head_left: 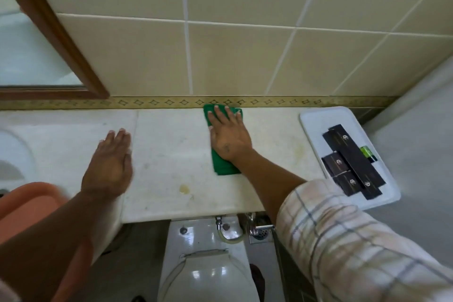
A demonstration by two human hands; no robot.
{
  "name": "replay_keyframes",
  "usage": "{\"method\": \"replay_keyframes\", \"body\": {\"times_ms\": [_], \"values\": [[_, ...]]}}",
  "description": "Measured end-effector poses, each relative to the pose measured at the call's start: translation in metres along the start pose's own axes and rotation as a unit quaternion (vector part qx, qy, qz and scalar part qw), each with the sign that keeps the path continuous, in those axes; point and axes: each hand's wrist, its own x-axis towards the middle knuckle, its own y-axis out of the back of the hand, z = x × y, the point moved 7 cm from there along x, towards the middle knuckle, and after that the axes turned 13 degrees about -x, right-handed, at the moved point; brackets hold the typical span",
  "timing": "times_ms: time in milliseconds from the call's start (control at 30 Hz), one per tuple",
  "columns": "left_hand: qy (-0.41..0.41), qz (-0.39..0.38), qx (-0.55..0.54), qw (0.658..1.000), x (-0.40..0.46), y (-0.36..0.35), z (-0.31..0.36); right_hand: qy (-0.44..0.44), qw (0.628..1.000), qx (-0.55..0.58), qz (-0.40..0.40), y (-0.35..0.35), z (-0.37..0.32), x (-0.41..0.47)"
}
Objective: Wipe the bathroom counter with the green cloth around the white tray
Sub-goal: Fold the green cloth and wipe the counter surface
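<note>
Right hand [229,136] flat, pressing folded green cloth [224,167] onto pale marble counter [169,154] for friction; left hand [110,164] open, empty, likely for balance; white rectangular tray [316,122] apart.

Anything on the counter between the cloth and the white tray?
Nothing stands there. In the head view, the counter between the cloth and the tray is bare, with only a faint yellowish stain near the tray.

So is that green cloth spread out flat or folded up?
Folded. The green cloth is a narrow pad with layered edges at its near end, pressed flat under the right hand.
</note>
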Motion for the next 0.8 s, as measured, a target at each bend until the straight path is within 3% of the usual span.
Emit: {"method": "replay_keyframes", "body": {"times_ms": [333,800], "values": [[0.013,-0.015,0.010,1.000,-0.001,0.002,-0.001,-0.079,0.997,-0.019,0.009,-0.010,0.140,-0.043],[0.016,-0.023,0.008,1.000,0.000,-0.001,0.002,-0.078,0.996,-0.009,0.029,-0.009,0.148,-0.047]]}}
